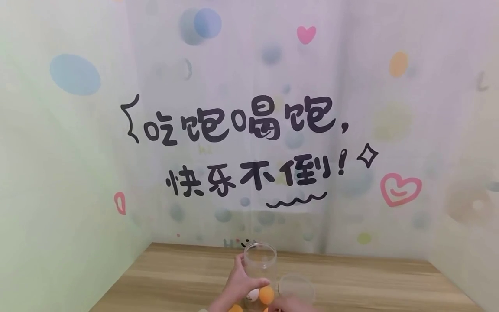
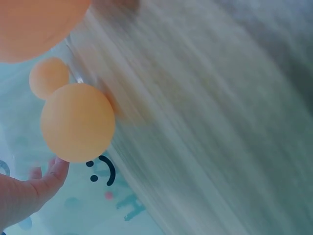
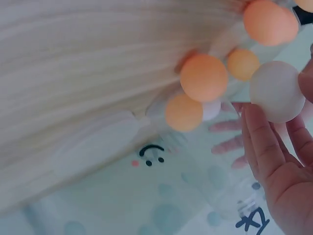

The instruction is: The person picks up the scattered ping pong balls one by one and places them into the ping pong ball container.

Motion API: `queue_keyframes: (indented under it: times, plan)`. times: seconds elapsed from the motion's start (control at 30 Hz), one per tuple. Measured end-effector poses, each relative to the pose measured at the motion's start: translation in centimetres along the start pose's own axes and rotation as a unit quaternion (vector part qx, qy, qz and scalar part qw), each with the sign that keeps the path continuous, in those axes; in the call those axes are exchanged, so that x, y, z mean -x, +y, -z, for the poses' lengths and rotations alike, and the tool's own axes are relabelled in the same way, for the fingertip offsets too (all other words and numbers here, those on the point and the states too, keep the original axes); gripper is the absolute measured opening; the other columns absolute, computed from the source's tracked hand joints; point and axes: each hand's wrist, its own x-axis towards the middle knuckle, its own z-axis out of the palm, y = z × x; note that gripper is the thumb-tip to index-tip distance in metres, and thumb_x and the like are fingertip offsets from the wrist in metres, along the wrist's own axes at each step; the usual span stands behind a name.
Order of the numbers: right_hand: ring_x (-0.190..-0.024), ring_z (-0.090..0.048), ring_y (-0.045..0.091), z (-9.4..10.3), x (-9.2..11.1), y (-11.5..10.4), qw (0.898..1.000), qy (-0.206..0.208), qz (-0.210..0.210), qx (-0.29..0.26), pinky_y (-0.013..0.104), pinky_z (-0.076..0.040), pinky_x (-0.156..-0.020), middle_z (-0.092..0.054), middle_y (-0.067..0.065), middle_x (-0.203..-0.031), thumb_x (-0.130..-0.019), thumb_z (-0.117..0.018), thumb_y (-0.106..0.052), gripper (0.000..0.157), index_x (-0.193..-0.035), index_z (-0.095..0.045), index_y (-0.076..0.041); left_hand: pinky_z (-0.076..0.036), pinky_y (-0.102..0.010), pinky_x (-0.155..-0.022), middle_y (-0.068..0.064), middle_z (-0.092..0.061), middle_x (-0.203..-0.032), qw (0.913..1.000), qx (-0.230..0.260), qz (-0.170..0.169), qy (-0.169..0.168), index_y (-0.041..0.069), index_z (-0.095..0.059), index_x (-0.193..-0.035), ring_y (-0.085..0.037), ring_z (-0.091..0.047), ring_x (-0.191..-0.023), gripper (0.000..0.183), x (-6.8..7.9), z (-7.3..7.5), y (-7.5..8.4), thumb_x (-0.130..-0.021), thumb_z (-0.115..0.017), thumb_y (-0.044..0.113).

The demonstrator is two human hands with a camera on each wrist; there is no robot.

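My left hand (image 1: pixel 238 282) holds a clear plastic jar (image 1: pixel 260 259) upright on the table, thumb on the near side and fingers on the far side. Inside the jar's lower part, a white ball (image 1: pixel 252 295) and an orange ball (image 1: pixel 267 294) show through the wall. Low in the head view, right of the jar, is my right hand (image 1: pixel 294 303). In the right wrist view that hand (image 3: pixel 286 171) pinches a white ping-pong ball (image 3: pixel 277 91) between thumb and fingers. Several orange ping-pong balls (image 3: pixel 204 77) lie near the jar; some appear in the left wrist view as well.
A translucent round lid (image 1: pixel 297 286) lies flat on the wood-grain table (image 1: pixel 187 268), right of the jar. Another orange ball (image 1: pixel 235 308) shows at the bottom edge. A printed curtain (image 1: pixel 249 173) rises behind the table.
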Motion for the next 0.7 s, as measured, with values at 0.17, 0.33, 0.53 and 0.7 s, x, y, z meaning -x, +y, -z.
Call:
queue_keyframes:
  times: [0.17, 0.33, 0.53, 0.7]
  plan:
    - [-0.066, -0.042, -0.003, 2.9, -0.2, -0.9, 0.998, -0.021, -0.044, -0.041, 0.015, -0.040, -0.061, -0.055, -0.011, -0.078, -0.083, -0.064, -0.016, 0.015, -0.095, -0.064, -0.006, -0.041, -0.055, -0.085, -0.031, -0.047, -0.119, 1.0000, -0.001, -0.003, 0.001, -0.004, -0.028, -0.126, -0.041, -0.048, -0.109, 0.090, 0.0, 0.0, -0.1, -0.063, -0.084, 0.026]
    - [-0.073, -0.045, -0.001, 5.1, -0.6, -1.9, 0.992, -0.007, -0.094, -0.083, 0.020, -0.043, -0.065, -0.056, -0.012, -0.086, -0.078, -0.068, -0.008, 0.019, -0.096, -0.062, -0.008, -0.040, -0.055, -0.086, -0.032, -0.048, -0.119, 0.9999, -0.003, -0.016, 0.002, -0.005, -0.028, -0.126, -0.041, -0.048, -0.110, 0.090, 0.0, -0.1, -0.2, -0.062, -0.084, 0.027]
    - [-0.068, -0.046, 0.000, 7.0, -1.8, -1.8, 0.998, 0.044, -0.049, 0.001, 0.018, -0.044, -0.060, -0.058, -0.007, -0.080, -0.073, -0.070, -0.003, 0.020, -0.092, -0.063, -0.006, -0.042, -0.053, -0.085, -0.032, -0.048, -0.119, 0.9999, 0.000, -0.015, -0.003, -0.006, -0.028, -0.125, -0.040, -0.049, -0.108, 0.089, -0.1, -0.1, -0.2, -0.063, -0.083, 0.027]
    - [-0.068, -0.047, 0.002, 8.2, -2.7, -1.7, 0.996, 0.043, -0.077, 0.002, 0.018, -0.044, -0.060, -0.058, -0.006, -0.081, -0.075, -0.069, -0.004, 0.020, -0.094, -0.063, -0.006, -0.042, -0.053, -0.085, -0.033, -0.047, -0.119, 1.0000, -0.001, -0.006, -0.007, -0.006, -0.027, -0.126, -0.040, -0.049, -0.108, 0.090, -0.1, 0.1, -0.1, -0.064, -0.083, 0.029]
